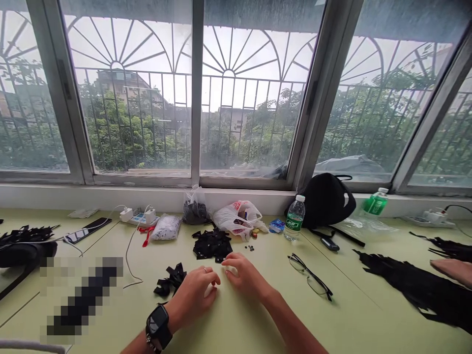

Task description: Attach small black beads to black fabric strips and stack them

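My left hand (193,297), with a black smartwatch (158,324) on its wrist and a ring on one finger, rests on the pale green table (258,314) with its fingers lightly curled. My right hand (245,278) lies close beside it, and their fingertips nearly meet. Neither hand shows anything held. Just beyond the right fingertips is a heap of black fabric scraps (212,244). A smaller black fabric bunch (170,279) lies left of my left hand. Several tiny dark beads (250,248) sit beyond my right hand.
Black-rimmed glasses (310,276) and a water bottle (294,218) stand to the right, with a black bag (326,200) behind. Long black fringed fabric (416,285) lies at right, beside another person's hand (452,272). Plastic bags (238,219), a phone (87,230) and chargers lie along the window.
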Motion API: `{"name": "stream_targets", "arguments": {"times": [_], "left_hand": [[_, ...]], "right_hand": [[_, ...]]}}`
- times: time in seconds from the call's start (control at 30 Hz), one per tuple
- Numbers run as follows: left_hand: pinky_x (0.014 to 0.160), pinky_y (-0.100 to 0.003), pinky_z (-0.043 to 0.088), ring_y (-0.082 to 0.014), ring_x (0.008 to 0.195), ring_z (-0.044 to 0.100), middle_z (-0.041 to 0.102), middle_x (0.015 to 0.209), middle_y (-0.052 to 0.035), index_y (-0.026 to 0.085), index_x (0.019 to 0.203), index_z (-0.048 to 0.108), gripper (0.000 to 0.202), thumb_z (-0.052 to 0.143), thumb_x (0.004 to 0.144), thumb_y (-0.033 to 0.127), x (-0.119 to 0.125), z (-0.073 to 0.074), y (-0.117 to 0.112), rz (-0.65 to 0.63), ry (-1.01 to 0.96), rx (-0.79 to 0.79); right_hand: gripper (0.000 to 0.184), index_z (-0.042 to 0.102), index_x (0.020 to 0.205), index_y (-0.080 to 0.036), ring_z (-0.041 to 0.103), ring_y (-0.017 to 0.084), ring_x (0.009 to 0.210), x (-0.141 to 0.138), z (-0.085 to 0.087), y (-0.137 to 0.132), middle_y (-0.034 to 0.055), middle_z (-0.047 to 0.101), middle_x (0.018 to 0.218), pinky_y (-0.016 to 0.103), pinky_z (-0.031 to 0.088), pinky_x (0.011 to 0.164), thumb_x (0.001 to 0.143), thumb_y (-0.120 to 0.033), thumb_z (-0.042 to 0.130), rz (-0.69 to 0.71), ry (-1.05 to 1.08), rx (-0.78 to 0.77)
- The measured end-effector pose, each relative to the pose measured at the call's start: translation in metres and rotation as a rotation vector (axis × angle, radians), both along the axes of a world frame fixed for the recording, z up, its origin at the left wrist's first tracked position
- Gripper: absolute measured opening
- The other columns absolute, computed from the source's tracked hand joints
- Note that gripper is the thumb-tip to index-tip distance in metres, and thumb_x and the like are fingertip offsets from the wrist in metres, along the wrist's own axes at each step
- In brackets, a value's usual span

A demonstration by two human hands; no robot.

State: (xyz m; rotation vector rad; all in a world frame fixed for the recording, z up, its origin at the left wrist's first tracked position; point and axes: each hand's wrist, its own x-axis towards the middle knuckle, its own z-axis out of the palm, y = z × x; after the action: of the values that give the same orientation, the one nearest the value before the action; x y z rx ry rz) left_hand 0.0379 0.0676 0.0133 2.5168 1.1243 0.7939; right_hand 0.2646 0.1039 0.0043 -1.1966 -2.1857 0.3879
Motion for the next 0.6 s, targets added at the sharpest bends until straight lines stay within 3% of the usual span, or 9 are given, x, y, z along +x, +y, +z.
{"name": "stream_targets", "arguments": {"times": [0.2, 0.37, 0.47, 0.6], "left_hand": [[0.083, -0.032, 0.048, -0.0224, 0.096, 0.064, 0.071, 0.101, -0.0029, 0.025, 0.098, 0.067, 0.026, 0.057, 0.082, 0.007, 0.0, 0.0, 0.0, -0.004, -0.033, -0.002], [0.082, -0.033, 0.05, -0.0234, 0.094, 0.065, 0.07, 0.1, -0.0039, 0.024, 0.097, 0.068, 0.023, 0.058, 0.083, 0.008, 0.0, 0.002, 0.001, 0.035, -0.061, 0.021], [0.08, -0.032, 0.05, -0.0227, 0.094, 0.065, 0.07, 0.099, -0.0033, 0.025, 0.099, 0.068, 0.024, 0.058, 0.084, 0.009, 0.001, 0.003, 0.002, 0.064, -0.082, 0.034], [0.079, -0.032, 0.051, -0.0227, 0.095, 0.066, 0.07, 0.101, -0.0031, 0.025, 0.1, 0.067, 0.019, 0.059, 0.088, 0.013, 0.001, 0.003, 0.002, 0.111, -0.126, 0.055]], "right_hand": [[0.018, 0.073, 0.085, -0.023, 0.061, 0.022, 0.093, -0.011, -0.005, -0.004, 0.003, 0.069, 0.089, 0.031, 0.046, 0.083, 0.085, -0.011, 0.059, 0.001, -0.024, 0.019], [0.016, 0.069, 0.097, -0.023, 0.06, 0.023, 0.096, -0.015, -0.007, -0.006, 0.0037, 0.067, 0.097, 0.032, 0.045, 0.082, 0.084, -0.014, 0.062, -0.051, -0.03, 0.028], [0.007, 0.066, 0.091, -0.023, 0.059, 0.024, 0.097, -0.016, -0.005, -0.01, 0.004, 0.066, 0.097, 0.033, 0.045, 0.084, 0.089, -0.018, 0.061, -0.054, -0.059, 0.033], [0.009, 0.061, 0.085, -0.022, 0.058, 0.023, 0.093, -0.018, -0.004, -0.012, 0.0043, 0.066, 0.093, 0.034, 0.044, 0.081, 0.093, -0.02, 0.057, -0.017, -0.062, 0.032]]}}
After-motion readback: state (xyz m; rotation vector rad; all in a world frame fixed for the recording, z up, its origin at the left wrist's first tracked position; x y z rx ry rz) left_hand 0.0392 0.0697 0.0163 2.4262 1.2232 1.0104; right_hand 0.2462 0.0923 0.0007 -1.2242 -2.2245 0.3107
